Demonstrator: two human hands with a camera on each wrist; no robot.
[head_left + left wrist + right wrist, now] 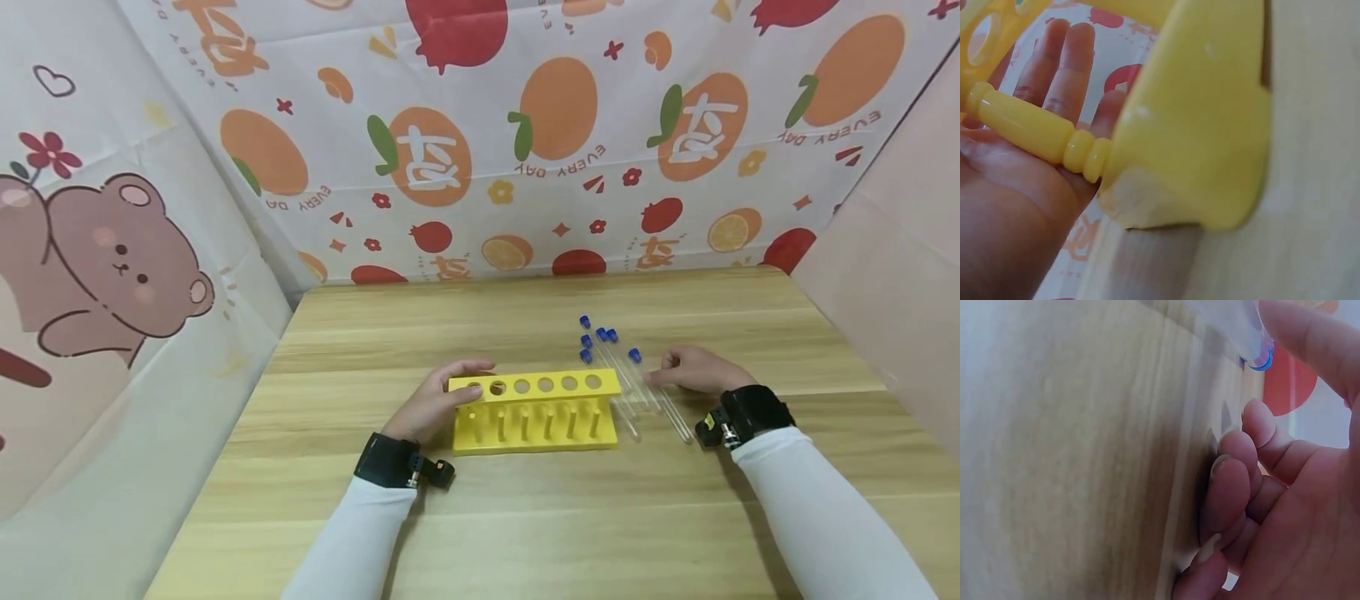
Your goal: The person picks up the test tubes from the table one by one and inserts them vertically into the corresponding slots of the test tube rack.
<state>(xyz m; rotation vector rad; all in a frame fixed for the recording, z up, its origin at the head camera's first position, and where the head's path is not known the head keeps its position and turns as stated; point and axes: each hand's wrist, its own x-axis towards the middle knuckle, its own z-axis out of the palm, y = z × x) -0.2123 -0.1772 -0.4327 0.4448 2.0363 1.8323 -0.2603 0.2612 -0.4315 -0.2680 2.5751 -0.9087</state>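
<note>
Left hand point(431, 408) grips the rack point(536, 446); right hand point(697, 371) is down at the tubes point(677, 418)

The left hand holds the yellow rack by its left end. Its thumb point(463, 395) presses the front of the upper plate point(532, 397), and the other fingers point(1074, 69) reach behind, two of them nearly straight in the left wrist view. There, a yellow post point(1025, 122) crosses in front of the palm.

The right hand is low at the counter point(487, 533), its fingers point(1229, 494) curled inward with the tips close to the wood. Near its thumb point(1313, 340), the right wrist view catches a blurred, clear shape with a blue end; I cannot tell whether the fingers pinch it or merely lie beside it.

There is one rack, standing upright on the counter in front of the person. It has six holes in a row along the upper plate and six pegs point(549, 427) below; the left thumb partly covers the leftmost hole.

Six blue caps point(634, 355) show beyond the rack's right end. The clear tubes lie on the counter at that end, some passing behind the rack; they overlap, and at least four can be made out.
</note>
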